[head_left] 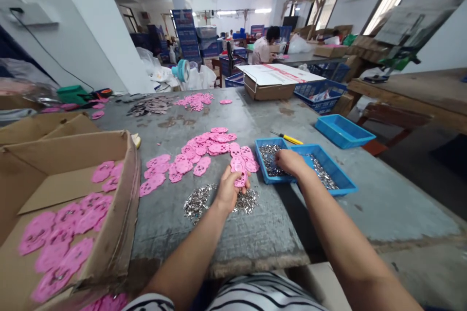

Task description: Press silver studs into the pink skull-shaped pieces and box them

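Observation:
My left hand is closed around a flat pink plastic piece with holes in it, held above the table. Under and beside that hand lies a loose pile of small shiny metal parts. My right hand reaches into a blue tray filled with similar metal parts; its fingers are bunched together, and whatever is between them is hidden. Beyond my left hand, many more pink pieces lie overlapping on the table.
A second blue tray of metal parts adjoins the first. Behind them lies a yellow-handled tool, with another blue tray farther right. At left stands a cardboard box with pink pieces inside. A person sits at a far table.

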`<state>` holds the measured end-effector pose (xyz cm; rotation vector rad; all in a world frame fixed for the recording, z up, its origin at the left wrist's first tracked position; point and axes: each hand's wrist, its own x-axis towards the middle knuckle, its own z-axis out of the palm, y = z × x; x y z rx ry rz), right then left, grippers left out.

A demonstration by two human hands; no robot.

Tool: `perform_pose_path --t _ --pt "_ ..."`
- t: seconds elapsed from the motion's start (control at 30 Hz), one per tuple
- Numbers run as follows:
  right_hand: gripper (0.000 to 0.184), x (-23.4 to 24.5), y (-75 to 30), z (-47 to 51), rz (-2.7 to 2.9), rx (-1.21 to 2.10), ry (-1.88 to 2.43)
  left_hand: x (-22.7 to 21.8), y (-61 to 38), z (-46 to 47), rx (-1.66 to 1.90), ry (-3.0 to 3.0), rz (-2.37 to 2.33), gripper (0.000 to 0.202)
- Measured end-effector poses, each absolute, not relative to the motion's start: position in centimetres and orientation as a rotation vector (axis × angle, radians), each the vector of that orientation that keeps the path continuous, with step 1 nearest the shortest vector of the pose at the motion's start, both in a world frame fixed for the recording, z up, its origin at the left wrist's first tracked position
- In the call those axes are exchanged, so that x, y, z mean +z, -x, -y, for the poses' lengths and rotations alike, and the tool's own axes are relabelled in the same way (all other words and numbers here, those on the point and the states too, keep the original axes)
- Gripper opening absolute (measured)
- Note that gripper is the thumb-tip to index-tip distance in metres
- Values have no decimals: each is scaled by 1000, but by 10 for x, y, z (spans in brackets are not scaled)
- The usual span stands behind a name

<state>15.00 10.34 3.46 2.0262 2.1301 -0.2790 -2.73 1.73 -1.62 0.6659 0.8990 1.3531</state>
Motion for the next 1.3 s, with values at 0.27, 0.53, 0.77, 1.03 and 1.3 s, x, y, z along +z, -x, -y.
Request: perform_pose_path --t 0.27,0.53,0.77,1.03,1.3 --pt "32 22 -154 -103 -2236 -298 -2134 -16 28 -16 1343 -647 -918 37" --pt "15 16 -156 -88 -2609 -573 -2310 -15 31 -13 1350 -665 -930 35" --pt "22 -5 -128 -42 -2823 -2075 -1664 -12 38 -17 1474 -637 -948 36" --pt "12 -38 -122 -45 -2963 -1792 -1747 -14 41 -19 1493 -648 -958 34" --pt "12 -37 -119 -62 -2833 -2023 -1859 -17 36 -19 1452 -703 -1031 38"
